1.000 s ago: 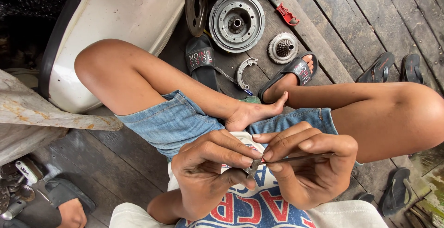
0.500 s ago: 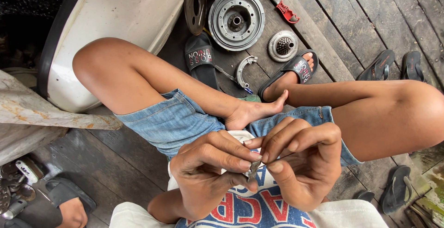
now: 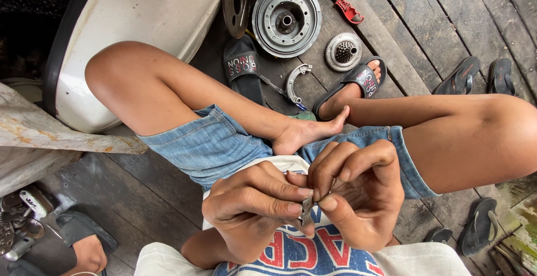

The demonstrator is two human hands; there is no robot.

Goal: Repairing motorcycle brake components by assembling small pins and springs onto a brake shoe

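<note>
A small flat grey metal part (image 3: pixel 306 211) is pinched between both hands above the lap, over the printed shirt. The left hand (image 3: pixel 254 209) is closed on it, thumb and fingertips pressed to its left side. The right hand (image 3: pixel 358 197) is curled, thumb and forefinger clamped on its upper end. On the wooden floor (image 3: pixel 447 18), toward its far edge, a round clutch drum (image 3: pixel 286 19), a small toothed hub (image 3: pixel 343 51) and a curved brake shoe (image 3: pixel 295 81) are seen.

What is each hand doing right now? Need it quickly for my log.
Left hand: closed, pinching a small metal part.
Right hand: closed, fingertips pinching the same part.
</note>
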